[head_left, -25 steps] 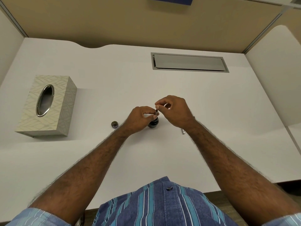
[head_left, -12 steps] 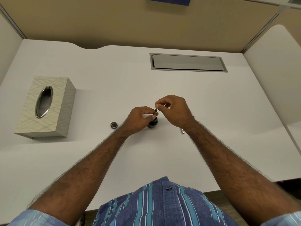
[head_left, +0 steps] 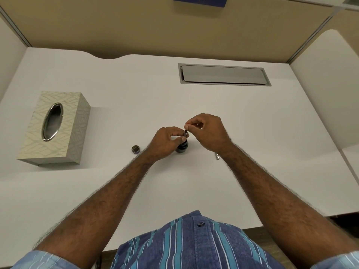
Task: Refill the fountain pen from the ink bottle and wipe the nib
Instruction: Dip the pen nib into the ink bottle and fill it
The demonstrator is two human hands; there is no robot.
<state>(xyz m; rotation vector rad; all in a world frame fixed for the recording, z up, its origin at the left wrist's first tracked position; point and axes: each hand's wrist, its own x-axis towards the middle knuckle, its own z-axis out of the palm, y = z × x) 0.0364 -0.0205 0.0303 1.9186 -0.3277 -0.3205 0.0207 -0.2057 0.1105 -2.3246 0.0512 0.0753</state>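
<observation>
My right hand (head_left: 208,133) pinches the top of the fountain pen (head_left: 186,132), held upright with its tip in the open ink bottle (head_left: 182,148) of dark ink. My left hand (head_left: 165,142) curls round the bottle at mid-desk (head_left: 116,191). The bottle cap (head_left: 135,148) lies left; the tissue box (head_left: 53,128) farther left.
</observation>
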